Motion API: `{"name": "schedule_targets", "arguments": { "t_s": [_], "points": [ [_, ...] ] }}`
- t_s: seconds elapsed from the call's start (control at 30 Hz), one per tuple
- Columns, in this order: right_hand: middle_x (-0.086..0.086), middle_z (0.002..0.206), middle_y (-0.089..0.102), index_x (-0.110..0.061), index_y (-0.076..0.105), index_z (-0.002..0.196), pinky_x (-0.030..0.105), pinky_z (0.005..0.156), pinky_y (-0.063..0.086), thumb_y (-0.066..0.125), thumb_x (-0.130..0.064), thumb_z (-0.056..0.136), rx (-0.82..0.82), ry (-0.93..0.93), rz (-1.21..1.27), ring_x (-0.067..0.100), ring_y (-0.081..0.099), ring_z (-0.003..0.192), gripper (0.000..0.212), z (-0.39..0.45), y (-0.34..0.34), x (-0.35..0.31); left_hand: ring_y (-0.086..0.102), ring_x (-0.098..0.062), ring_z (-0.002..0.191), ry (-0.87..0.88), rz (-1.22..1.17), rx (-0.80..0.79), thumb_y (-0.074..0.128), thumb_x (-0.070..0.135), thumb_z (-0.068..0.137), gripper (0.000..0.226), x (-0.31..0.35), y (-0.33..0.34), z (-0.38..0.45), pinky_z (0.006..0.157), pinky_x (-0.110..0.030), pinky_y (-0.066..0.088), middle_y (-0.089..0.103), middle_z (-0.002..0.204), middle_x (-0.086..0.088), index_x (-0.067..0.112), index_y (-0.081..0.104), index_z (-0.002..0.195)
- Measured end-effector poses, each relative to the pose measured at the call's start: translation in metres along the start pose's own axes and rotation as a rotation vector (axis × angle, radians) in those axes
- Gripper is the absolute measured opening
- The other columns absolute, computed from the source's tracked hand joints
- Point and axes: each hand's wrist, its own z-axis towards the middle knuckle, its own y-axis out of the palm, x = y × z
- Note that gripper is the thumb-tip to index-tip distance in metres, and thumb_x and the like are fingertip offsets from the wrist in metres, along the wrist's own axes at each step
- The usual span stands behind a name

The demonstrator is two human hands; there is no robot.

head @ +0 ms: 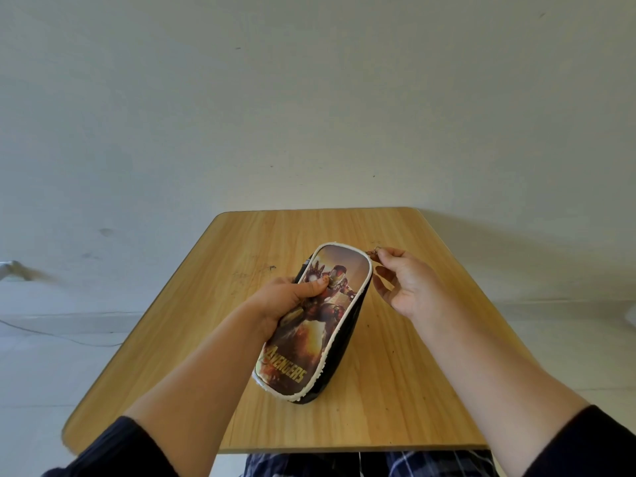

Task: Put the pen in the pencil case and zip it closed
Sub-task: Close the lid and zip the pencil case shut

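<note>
A long pencil case (pixel 320 335) with a printed armoured figure, white piping and black sides lies tilted on its side over the wooden table (pixel 395 390). My left hand (pixel 285 301) grips its left edge near the far end, thumb on the printed face. My right hand (pixel 406 287) pinches the small metal zip pull (pixel 373 252) at the far right corner of the case. The pen is not visible.
The small table stands against a pale wall, with its near edge just above my checked trousers (pixel 361 464). A thin cable (pixel 58 335) runs over the floor at the left. Bare tabletop lies on both sides of the case.
</note>
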Motion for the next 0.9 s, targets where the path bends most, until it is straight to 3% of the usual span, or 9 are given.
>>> {"name": "schedule_targets", "arguments": {
  "t_s": [0.3, 0.5, 0.73, 0.8, 0.9],
  "points": [
    [0.002, 0.078, 0.071, -0.015, 0.064, 0.074, 0.03, 0.064, 0.048, 0.066, -0.005, 0.083, 0.004, 0.015, 0.027, 0.014, 0.053, 0.076, 0.014, -0.0029, 0.0005, 0.0017, 0.069, -0.025, 0.052, -0.02, -0.091, 0.058, 0.08, 0.03, 0.057, 0.043, -0.001, 0.0013, 0.0008, 0.048, -0.03, 0.053, 0.072, 0.066, -0.014, 0.001, 0.065, 0.086],
    [0.001, 0.077, 0.072, -0.015, 0.064, 0.076, 0.029, 0.064, 0.046, 0.065, -0.005, 0.083, -0.017, 0.026, 0.021, 0.013, 0.052, 0.072, 0.012, -0.0045, 0.0017, 0.0033, 0.068, -0.025, 0.053, -0.059, -0.188, 0.097, 0.077, 0.027, 0.071, 0.04, -0.0026, 0.0039, 0.0018, 0.051, -0.031, 0.053, 0.071, 0.068, -0.014, 0.002, 0.065, 0.099],
    [0.002, 0.065, 0.072, -0.012, 0.066, 0.077, 0.029, 0.059, 0.05, 0.064, -0.001, 0.083, -0.059, -0.037, -0.017, 0.014, 0.056, 0.066, 0.013, -0.0043, 0.0013, 0.0039, 0.067, -0.023, 0.051, -0.104, -0.256, 0.078, 0.073, 0.03, 0.076, 0.035, -0.0064, 0.0078, 0.0029, 0.053, -0.03, 0.053, 0.071, 0.067, -0.012, 0.003, 0.065, 0.097],
    [0.003, 0.069, 0.071, -0.015, 0.067, 0.079, 0.028, 0.059, 0.051, 0.064, 0.001, 0.083, -0.064, -0.122, -0.098, 0.015, 0.059, 0.066, 0.017, -0.0039, 0.0, 0.0023, 0.067, -0.025, 0.054, -0.108, -0.253, 0.052, 0.073, 0.031, 0.076, 0.041, -0.0083, 0.0091, 0.0033, 0.059, -0.033, 0.054, 0.071, 0.074, -0.014, 0.003, 0.065, 0.103],
    [0.009, 0.09, 0.069, -0.021, 0.071, 0.085, 0.025, 0.061, 0.052, 0.059, 0.002, 0.086, -0.099, -0.269, -0.375, 0.014, 0.062, 0.074, 0.025, -0.0044, -0.0034, -0.0002, 0.068, -0.025, 0.055, -0.125, -0.259, 0.016, 0.072, 0.031, 0.076, 0.034, -0.0079, 0.0091, 0.0037, 0.057, -0.033, 0.055, 0.072, 0.073, -0.014, 0.003, 0.066, 0.094]
  ]
}}
